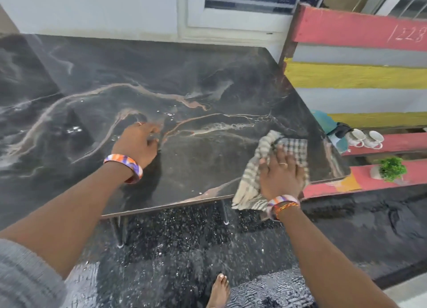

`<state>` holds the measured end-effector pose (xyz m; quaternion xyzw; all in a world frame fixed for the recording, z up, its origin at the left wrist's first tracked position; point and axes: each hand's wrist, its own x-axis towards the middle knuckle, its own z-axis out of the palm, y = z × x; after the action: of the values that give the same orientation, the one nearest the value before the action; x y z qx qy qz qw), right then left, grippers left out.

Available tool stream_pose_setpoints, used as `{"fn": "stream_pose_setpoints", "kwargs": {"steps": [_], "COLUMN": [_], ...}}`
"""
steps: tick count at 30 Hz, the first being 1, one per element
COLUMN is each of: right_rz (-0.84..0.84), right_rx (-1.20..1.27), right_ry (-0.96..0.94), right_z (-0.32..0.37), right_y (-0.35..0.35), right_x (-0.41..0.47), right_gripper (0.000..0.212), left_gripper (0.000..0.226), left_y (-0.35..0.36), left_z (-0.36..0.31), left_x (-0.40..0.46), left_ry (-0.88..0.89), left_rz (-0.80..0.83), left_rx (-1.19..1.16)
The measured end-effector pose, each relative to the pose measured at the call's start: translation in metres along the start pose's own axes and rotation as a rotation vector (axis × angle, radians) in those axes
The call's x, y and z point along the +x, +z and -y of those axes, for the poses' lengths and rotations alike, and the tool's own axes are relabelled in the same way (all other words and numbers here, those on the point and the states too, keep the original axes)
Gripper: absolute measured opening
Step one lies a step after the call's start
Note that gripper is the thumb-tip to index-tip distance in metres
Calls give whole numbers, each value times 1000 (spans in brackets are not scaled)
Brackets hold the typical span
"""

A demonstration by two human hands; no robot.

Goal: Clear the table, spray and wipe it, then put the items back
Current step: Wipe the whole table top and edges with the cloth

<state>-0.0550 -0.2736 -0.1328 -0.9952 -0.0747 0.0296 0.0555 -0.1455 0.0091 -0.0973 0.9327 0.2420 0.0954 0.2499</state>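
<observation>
A dark marble-patterned table (pixel 161 76) fills the view, with a few wet drops near its middle. My right hand (pixel 280 173) presses flat on a checked beige cloth (pixel 265 150) at the table's near right corner; part of the cloth hangs over the front edge. My left hand (pixel 138 143) rests on the tabletop near the middle, fingers spread, holding nothing. On a painted bench to the right stand two white cups (pixel 365 138), a spray bottle with a black top (pixel 339 134) and a small green plant in a pot (pixel 390 169).
The red and yellow slatted bench (pixel 360 30) stands close against the table's right edge. A white wall and window (pixel 231 12) lie behind the table. Dark speckled floor (pixel 184 238) and my bare foot (pixel 219 291) are below.
</observation>
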Motion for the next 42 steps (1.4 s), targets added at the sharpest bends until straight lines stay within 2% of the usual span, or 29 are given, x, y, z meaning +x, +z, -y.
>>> {"fn": "stream_pose_setpoints", "kwargs": {"steps": [4, 8, 12, 15, 17, 19, 23, 26, 30, 32, 35, 38, 42], "right_rz": [81, 119, 172, 196, 193, 163, 107, 115, 122, 101, 78, 91, 116], "right_rx": [-5, -27, 42, 101, 107, 75, -31, -20, 32, 47, 32, -25, -19], "right_ry": [-217, -419, -772, -947, -919, -781, -316, 7, 166, 162, 32, -223, -599], "right_z": [103, 193, 262, 272, 257, 230, 161, 126, 124, 135, 163, 206, 264], "right_y": [13, 26, 33, 34, 30, 27, 18, 11, 10, 11, 13, 17, 23], "right_x": [-47, -89, -132, -140, -130, -111, -62, -21, 43, 73, 110, 127, 107], "right_gripper": [61, 72, 55, 51, 50, 51, 56, 63, 63, 60, 58, 56, 56], "left_gripper": [32, 34, 33, 32, 32, 33, 31, 30, 29, 29, 28, 25, 24], "left_y": [-37, -75, -98, -104, -104, -102, -92, -86, -82, -79, -77, -79, -87], "left_z": [61, 119, 154, 163, 161, 154, 138, 128, 121, 123, 126, 129, 144], "left_x": [-10, -23, -32, -28, -21, -12, 10, 31, 59, 71, 84, 91, 91], "left_ry": [-60, -133, -190, -175, -142, -115, -25, 18, 47, 39, -8, -63, -139], "left_rz": [-28, -84, -120, -110, -99, -95, -66, -55, -70, -73, -86, -124, -150], "left_rx": [22, 40, 63, 78, 84, 74, 65, 83, 106, 107, 99, 81, 109]}}
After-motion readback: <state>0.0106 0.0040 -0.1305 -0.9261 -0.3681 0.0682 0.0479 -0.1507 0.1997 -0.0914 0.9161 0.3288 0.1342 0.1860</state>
